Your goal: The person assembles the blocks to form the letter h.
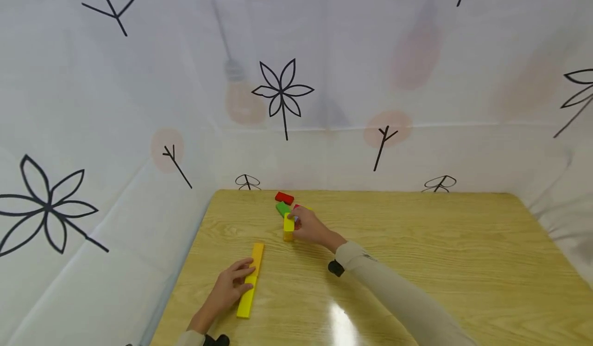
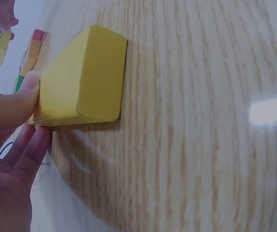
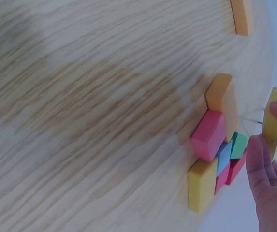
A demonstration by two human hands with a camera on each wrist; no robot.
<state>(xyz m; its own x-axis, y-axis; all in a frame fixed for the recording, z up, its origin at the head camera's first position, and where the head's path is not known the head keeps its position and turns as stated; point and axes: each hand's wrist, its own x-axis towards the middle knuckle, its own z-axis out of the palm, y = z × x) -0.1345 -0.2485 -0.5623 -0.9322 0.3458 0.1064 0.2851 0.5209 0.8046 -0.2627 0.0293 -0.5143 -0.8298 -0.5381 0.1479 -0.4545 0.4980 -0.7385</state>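
My left hand (image 1: 227,287) pinches a long yellow block (image 2: 80,77) between thumb and fingers. That block lies on the table end to end with a long orange block (image 1: 258,256), which the fingertips overlap in the head view. My right hand (image 1: 312,228) pinches another yellow block (image 3: 273,121) and holds it raised above a cluster of coloured blocks. In that cluster, the right wrist view shows an orange block (image 3: 223,99), a pink block (image 3: 209,135), a yellow block (image 3: 202,186), a blue block (image 3: 224,157) and a green block (image 3: 238,145). The right hand partly hides them in the head view.
A red block (image 1: 284,198) lies at the cluster's far side, near the back edge of the wooden table (image 1: 417,243). White cloth (image 1: 333,155) printed with plants hangs behind the table and along its sides.
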